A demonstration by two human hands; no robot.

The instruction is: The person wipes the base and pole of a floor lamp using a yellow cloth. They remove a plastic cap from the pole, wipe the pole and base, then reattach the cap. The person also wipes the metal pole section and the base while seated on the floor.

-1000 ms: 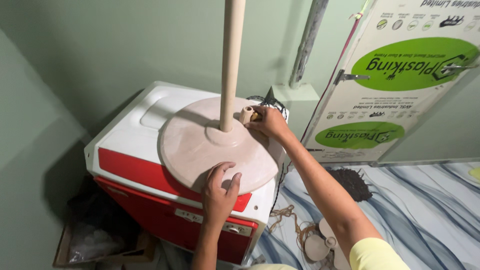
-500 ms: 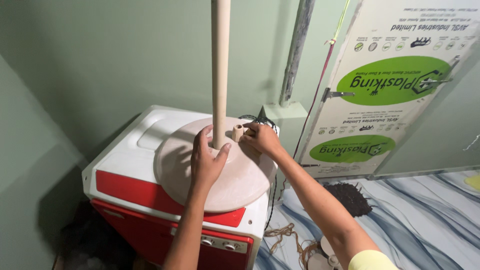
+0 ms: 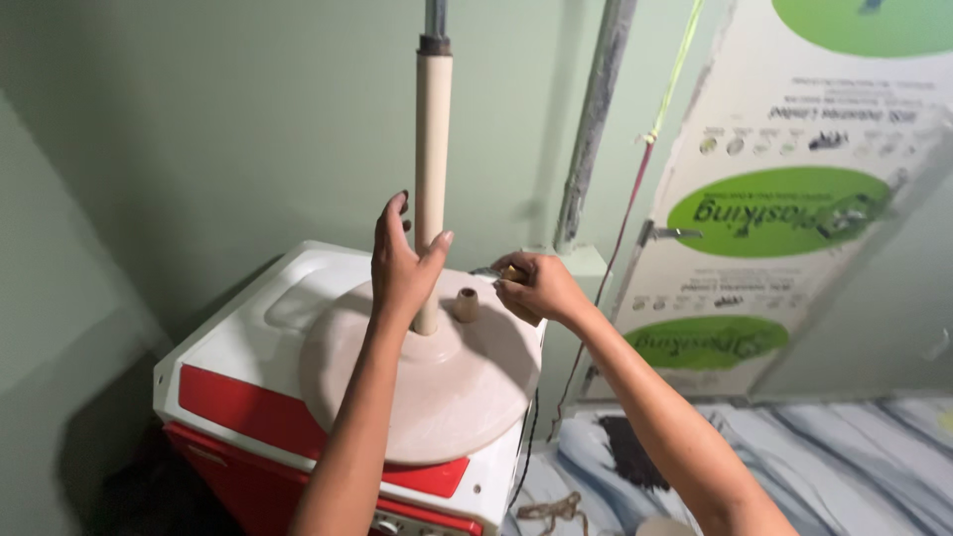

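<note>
**Two hands at the foot of a beige stand pole**

Nearest, low at the right, lies a blue-and-white striped cloth (image 3: pixel 794 467) with a tangle of brown cord (image 3: pixel 551 513) beside it. Both forearms rise from the bottom edge toward a red-and-white plastic box with a moulded white lid (image 3: pixel 248 328), which stands against the wall. On that lid rests a round, domed beige plastic base (image 3: pixel 437 397), and from its middle a cream-coloured upright pole (image 3: pixel 433 169) climbs out of view, topped by a darker metal section.

The left hand (image 3: pixel 402 263) is open, fingers spread and pointing up, its palm and thumb cupped loosely about the lower pole without closing on it. The right hand (image 3: pixel 536 286) is clenched around a small tool with a yellowish grip (image 3: pixel 506 272), held just beside a short beige stub (image 3: pixel 466 304) that sticks up from the base near the pole; what the tool's tip touches cannot be made out.

Behind, a grey pipe (image 3: pixel 594 119) runs up the pale green wall (image 3: pixel 199 119), and a white printed board with green ovals (image 3: pixel 784 218) leans at the right.
</note>
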